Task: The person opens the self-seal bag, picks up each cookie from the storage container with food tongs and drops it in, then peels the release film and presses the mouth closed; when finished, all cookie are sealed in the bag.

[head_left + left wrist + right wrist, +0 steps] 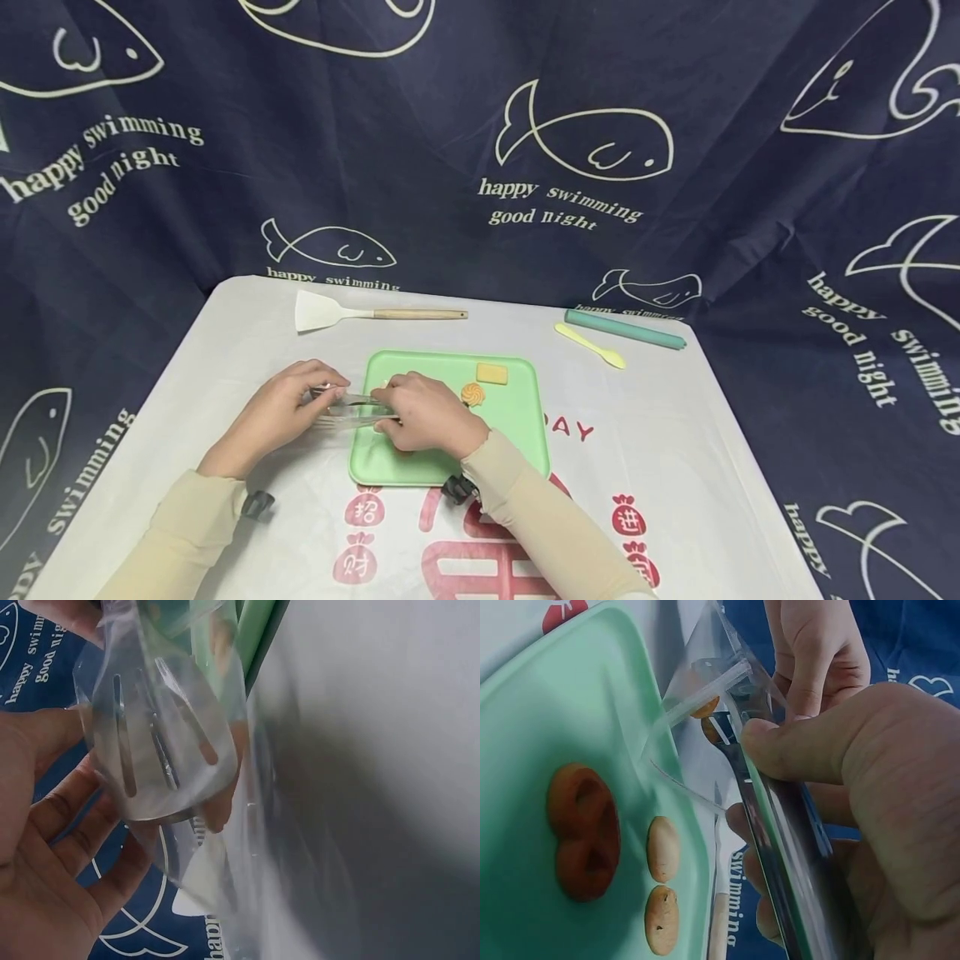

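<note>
My left hand (288, 407) holds a clear plastic bag (169, 847) at the tray's left edge, its fingers around the bag. A slotted metal turner head (157, 742) shows through the plastic. Over the tray, my right hand (435, 412) grips metal utensil handles (802, 862) between thumb and fingers. Beside them in the right wrist view is a fork (739, 761), its tines at the bag's mouth; whether they are inside is unclear. Beneath the right hand lies a light green tray (517, 437) with a rectangular biscuit (492, 372), a swirled cookie (472, 394) and a pretzel-shaped cookie (585, 832).
A white spatula (318, 312) with a wooden handle lies behind the tray. At the back right are a yellow spoon (592, 346) and a teal rod-like object (626, 329). A dark blue curtain (450, 150) hangs behind the white-covered table (667, 433).
</note>
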`<action>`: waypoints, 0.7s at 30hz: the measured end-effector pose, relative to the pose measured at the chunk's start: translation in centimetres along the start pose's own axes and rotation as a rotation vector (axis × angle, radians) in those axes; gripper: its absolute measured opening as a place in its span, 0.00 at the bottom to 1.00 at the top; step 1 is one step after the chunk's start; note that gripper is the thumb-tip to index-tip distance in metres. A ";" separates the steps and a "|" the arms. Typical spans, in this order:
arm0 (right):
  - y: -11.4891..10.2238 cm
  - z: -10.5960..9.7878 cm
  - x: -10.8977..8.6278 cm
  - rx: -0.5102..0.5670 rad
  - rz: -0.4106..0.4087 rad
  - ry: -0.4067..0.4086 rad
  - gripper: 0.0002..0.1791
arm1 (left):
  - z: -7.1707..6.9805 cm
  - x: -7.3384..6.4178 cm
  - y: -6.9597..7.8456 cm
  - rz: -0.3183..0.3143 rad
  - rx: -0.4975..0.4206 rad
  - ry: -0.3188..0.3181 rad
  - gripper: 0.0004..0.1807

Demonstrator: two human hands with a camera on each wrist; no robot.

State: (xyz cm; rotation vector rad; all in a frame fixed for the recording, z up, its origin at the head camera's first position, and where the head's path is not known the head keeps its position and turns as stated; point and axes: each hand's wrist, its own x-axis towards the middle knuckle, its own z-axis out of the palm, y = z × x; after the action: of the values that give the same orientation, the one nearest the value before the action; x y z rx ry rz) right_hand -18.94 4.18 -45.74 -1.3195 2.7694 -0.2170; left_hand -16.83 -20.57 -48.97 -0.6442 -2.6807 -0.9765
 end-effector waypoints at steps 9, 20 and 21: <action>0.9 0.1 -1.4 0.086 0.041 -0.014 0.28 | -0.1 -0.2 -0.2 -0.020 -0.018 -0.001 0.05; 6.2 0.3 -9.2 0.210 0.187 0.157 0.32 | 0.1 -0.6 -0.5 -0.004 -0.034 0.022 0.07; 7.0 0.4 -10.1 0.205 0.210 0.182 0.33 | 0.1 -0.7 -0.6 -0.006 -0.036 0.023 0.07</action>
State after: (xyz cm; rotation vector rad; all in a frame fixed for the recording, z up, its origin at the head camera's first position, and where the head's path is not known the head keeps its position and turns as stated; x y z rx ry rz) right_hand -17.96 16.34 -47.22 -1.0000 2.9084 -0.6170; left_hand -16.50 -21.14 -49.57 -0.6293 -2.6525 -1.0289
